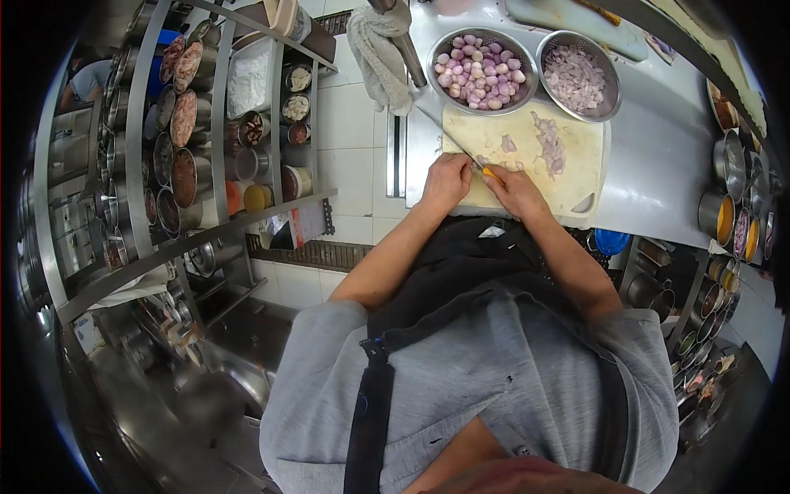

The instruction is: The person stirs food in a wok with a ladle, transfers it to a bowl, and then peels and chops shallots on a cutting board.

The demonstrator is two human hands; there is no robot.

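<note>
My right hand (514,191) is wrapped round the yellow handle of a knife (453,137), whose blade points up and left over the cutting board (494,194). Close beside it, at the board's near left part, my left hand (448,179) has its fingers curled together near the knife; what they hold, if anything, is hidden. Chopped shallot (550,146) lies in a strip on the board, with smaller bits to its left. Behind the board stand a metal colander of whole peeled shallots (479,74) and a metal bowl of chopped shallot (576,78).
A grey towel (380,53) hangs on a post left of the colander. Another board (576,25) lies at the back of the steel counter (650,165). Racks with containers (188,177) stand at the left, and more metal pots (728,160) at the right.
</note>
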